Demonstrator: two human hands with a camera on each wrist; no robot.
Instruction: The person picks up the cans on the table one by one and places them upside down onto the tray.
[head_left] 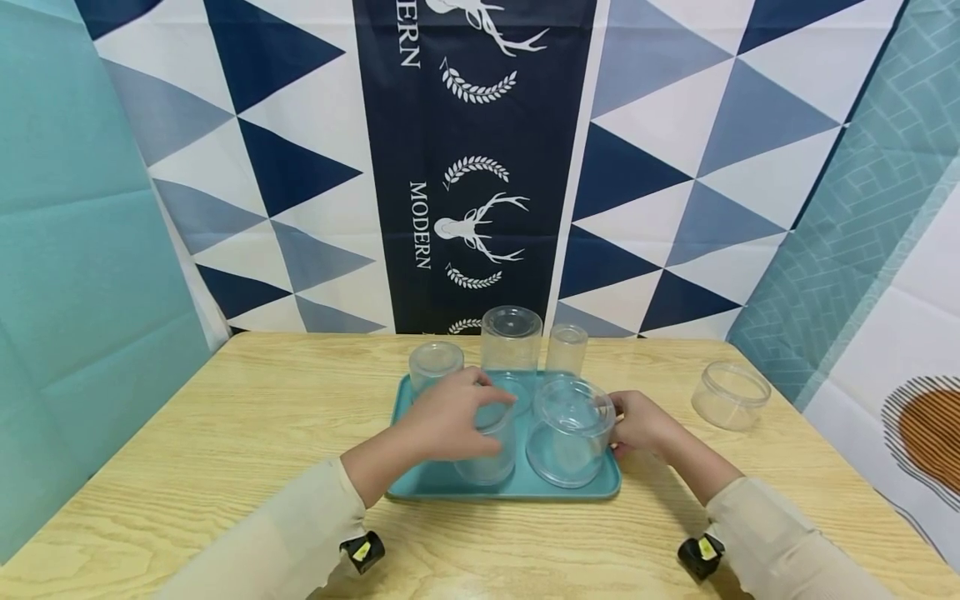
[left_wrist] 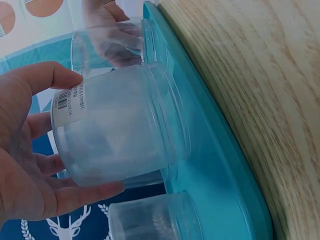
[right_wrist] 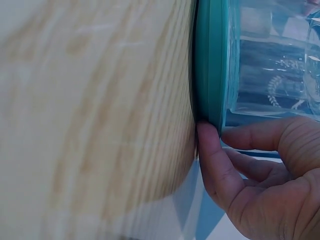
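Observation:
Several clear plastic jars stand upside down on a teal tray (head_left: pixel 555 492). My left hand (head_left: pixel 450 417) grips the base end of the front middle jar (left_wrist: pixel 115 125), thumb on one side and fingers round the other. A white barcode label shows on that jar, and its rim faces the tray. At the tray's right edge, my right hand (right_wrist: pixel 270 175) pinches the teal rim (right_wrist: pixel 212 65) between thumb and finger. Close beside it stands a wide clear jar (head_left: pixel 573 417) on the tray. In the head view, part of the front middle jar is hidden behind my left hand.
At the back of the tray stand a tall jar (head_left: pixel 512 342), a narrow jar (head_left: pixel 567 350) and a small jar (head_left: pixel 437 360). A round clear container (head_left: pixel 731 396) sits apart on the wooden table (head_left: pixel 262 417) at right. A patterned cloth (head_left: pixel 480 167) hangs behind.

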